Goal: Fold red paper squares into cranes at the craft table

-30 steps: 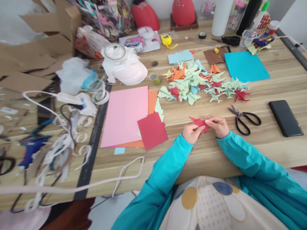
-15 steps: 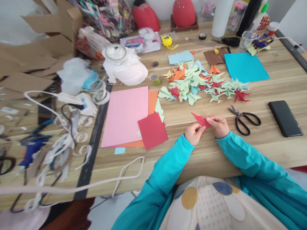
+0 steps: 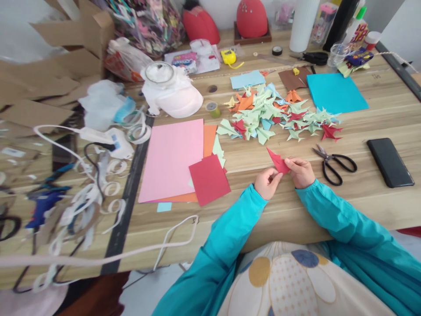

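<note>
A small folded red paper piece [image 3: 278, 161] is pinched between both my hands just above the wooden table [image 3: 329, 206]. My left hand [image 3: 268, 183] grips its lower left part with closed fingers. My right hand [image 3: 301, 172] holds its right end, fingers curled. Its pointed tip sticks up and to the left. Beyond my hands lies a pile of folded paper shapes [image 3: 276, 116] in green, orange, red and blue. A flat dark red paper square [image 3: 209, 179] lies to the left of my hands.
Black scissors [image 3: 335, 161] and a black phone [image 3: 390, 162] lie to the right. Pink paper [image 3: 171, 158] over orange sheets sits left. A blue sheet [image 3: 335, 91], brown paper, tape rolls, cables, cardboard and a white cap [image 3: 174, 98] crowd the back and left.
The red piece's pointed tip has swung upward, from lying nearly flat to pointing up-left. Both hands have shifted slightly but stay in the same spot.
</note>
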A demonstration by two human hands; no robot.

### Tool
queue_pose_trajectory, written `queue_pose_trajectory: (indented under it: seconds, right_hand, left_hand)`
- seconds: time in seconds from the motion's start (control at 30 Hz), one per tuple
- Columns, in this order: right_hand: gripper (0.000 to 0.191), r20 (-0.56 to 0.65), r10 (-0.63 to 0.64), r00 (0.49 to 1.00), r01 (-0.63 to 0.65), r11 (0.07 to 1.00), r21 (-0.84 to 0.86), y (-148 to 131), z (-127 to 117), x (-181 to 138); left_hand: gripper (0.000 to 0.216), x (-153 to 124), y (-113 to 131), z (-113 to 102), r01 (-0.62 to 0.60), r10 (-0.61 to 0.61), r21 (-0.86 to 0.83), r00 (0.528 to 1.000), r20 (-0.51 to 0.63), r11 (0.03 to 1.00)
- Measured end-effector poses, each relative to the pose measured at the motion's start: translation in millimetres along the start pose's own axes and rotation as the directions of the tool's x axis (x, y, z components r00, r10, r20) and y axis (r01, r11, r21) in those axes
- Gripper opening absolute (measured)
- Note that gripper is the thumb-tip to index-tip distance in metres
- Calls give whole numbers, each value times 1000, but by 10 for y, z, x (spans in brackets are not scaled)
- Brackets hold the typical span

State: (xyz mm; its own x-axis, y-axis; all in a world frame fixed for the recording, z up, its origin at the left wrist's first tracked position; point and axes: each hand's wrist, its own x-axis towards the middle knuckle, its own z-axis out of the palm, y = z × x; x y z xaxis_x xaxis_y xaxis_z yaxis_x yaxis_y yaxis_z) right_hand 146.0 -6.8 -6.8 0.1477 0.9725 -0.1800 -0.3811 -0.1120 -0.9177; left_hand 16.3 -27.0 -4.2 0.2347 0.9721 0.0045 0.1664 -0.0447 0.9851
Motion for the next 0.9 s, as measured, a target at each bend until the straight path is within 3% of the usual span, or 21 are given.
queue_pose_trajectory:
  seconds: [0.2, 0.33, 0.47, 0.7, 0.9]
  right_hand:
    - [22, 51, 107, 993, -108, 994, 15, -85, -5, 4]
    - [33, 166, 266, 950, -262, 964, -49, -190, -15, 6]
    - [25, 230, 222, 947, -180, 965, -191, -172, -39, 3]
    - [17, 304, 149, 941, -109, 983, -147, -96, -43, -19]
    - [19, 295, 153, 943, -113, 983, -147, -108, -30, -32]
  left_hand:
    - [26, 1, 10, -35, 76, -72, -113, 996, 45, 991]
    - [25, -5, 26, -70, 219, -166, -242, 961, 221, 945]
    - [25, -30, 85, -83, 169, -106, -161, 935, 340, 972]
    - [29, -18, 61, -57, -74, 78, -50, 992, 101, 996]
    - [26, -11, 56, -48, -143, 143, -3, 988, 61, 990]
